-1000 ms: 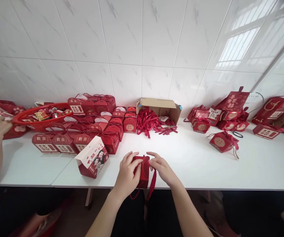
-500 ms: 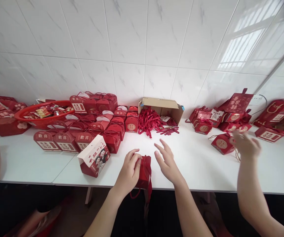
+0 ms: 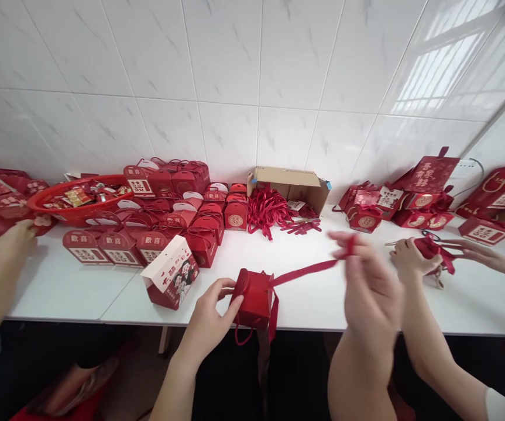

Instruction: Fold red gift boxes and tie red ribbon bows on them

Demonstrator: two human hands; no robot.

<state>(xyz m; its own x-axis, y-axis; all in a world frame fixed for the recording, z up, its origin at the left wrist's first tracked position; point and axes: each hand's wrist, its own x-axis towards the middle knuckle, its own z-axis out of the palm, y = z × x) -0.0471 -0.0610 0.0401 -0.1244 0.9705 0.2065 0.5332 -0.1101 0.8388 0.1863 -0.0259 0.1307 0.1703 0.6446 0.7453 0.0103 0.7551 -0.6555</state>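
A small red gift box (image 3: 254,299) sits at the table's front edge, with a red cord loop hanging below it. Around its left side my left hand (image 3: 214,313) is closed, thumb on the front and fingers behind. A red ribbon (image 3: 307,273) runs taut from the box's top up to the right, where my right hand (image 3: 368,280) pinches its end; this hand is blurred. The ribbon's other tail hangs down the box's right side. Left of my left hand stands a box with a white printed lid (image 3: 174,272).
Rows of red gift boxes (image 3: 123,248) and a red basin of sweets (image 3: 50,199) stand at left. Behind is a cardboard box (image 3: 287,175) with loose red ribbons (image 3: 270,210). Co-workers' hands (image 3: 414,257) hold a box at right; another person's hand (image 3: 13,240) reaches in at left.
My right hand has moved right, drawing the ribbon out from the box. My left hand has shifted to the box's left side. The co-worker at right now grips a box; an arm reaches in at left.
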